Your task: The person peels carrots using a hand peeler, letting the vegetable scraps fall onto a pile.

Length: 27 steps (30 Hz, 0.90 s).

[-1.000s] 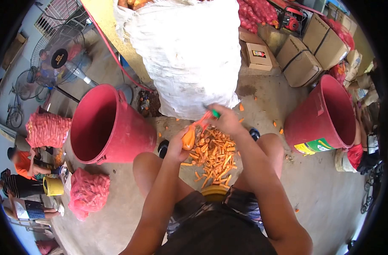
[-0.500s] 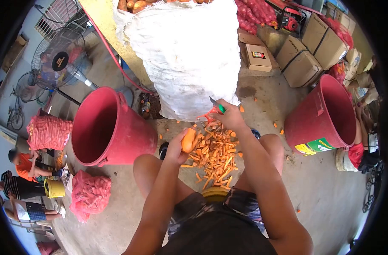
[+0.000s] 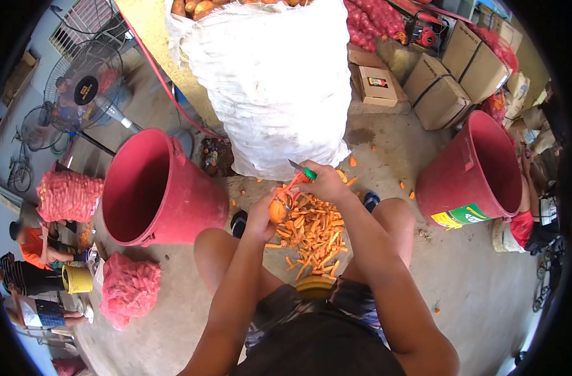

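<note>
My left hand (image 3: 260,216) is closed around a thick orange carrot (image 3: 278,212), in front of my knees. My right hand (image 3: 328,183) grips a red peeler (image 3: 294,183), whose head is at the carrot's upper side. In the same hand is a knife with a green handle (image 3: 309,173), its dark blade pointing up and left. Below both hands lies a pile of orange peel strips (image 3: 314,235) on the floor between my feet. A tall white sack (image 3: 276,88) stands just beyond, with brownish-orange roots (image 3: 204,9) showing at its top.
Big red tubs stand left (image 3: 198,200) and right (image 3: 445,178). A pink mesh bag (image 3: 130,288) and a filled bag (image 3: 70,195) lie left, near a fan (image 3: 85,91) and seated people (image 3: 32,247). Cardboard boxes (image 3: 436,91) are at back right. I sit over something yellow (image 3: 315,287).
My right hand has moved left and slightly down, bringing the peeler onto the carrot. The carrot is now more upright, seen more end-on. The whole view has shifted slightly.
</note>
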Each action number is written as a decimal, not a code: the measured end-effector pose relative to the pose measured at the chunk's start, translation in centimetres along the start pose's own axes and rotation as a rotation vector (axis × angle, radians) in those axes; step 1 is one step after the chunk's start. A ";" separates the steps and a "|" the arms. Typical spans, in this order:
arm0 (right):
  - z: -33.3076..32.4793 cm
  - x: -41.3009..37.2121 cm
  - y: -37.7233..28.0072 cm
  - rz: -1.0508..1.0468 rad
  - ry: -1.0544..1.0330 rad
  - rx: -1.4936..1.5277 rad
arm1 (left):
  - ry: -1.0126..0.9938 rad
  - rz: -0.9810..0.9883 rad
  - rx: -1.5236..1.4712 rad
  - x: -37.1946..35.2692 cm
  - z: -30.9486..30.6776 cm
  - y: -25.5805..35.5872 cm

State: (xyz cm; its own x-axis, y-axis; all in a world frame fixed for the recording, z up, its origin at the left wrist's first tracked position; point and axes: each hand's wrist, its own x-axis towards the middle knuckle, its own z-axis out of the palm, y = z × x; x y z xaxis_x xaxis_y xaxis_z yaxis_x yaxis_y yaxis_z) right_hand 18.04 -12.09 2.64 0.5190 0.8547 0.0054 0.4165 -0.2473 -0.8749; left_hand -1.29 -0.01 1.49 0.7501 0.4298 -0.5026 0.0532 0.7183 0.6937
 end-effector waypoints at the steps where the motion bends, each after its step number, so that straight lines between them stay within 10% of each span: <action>1: 0.0 0.1 0.3 0.002 0.000 0.001 | -0.004 0.014 -0.027 0.1 0.0 -0.2; 10: -2.6 0.9 -0.9 0.367 0.023 0.037 | 0.039 -0.046 -0.067 -1.5 -1.2 1.4; 16: 1.2 -1.1 -2.2 -0.212 -0.095 -0.011 | 0.039 -0.006 -0.191 0.5 -1.6 -0.3; 21: -2.7 1.3 0.2 0.219 0.044 -0.007 | -0.073 -0.029 -0.143 -0.7 -1.4 0.8; 27: 1.0 -1.0 -0.9 -0.094 -0.064 -0.084 | 0.014 -0.008 -0.209 0.8 -1.8 -0.1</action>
State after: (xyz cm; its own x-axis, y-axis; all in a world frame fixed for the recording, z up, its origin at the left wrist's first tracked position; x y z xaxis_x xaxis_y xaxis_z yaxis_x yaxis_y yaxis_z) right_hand 16.41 -12.22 2.95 0.4268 0.9028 0.0524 0.5234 -0.1993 -0.8284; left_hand -1.90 1.21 0.09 0.7408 0.4303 -0.5158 -0.0799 0.8189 0.5684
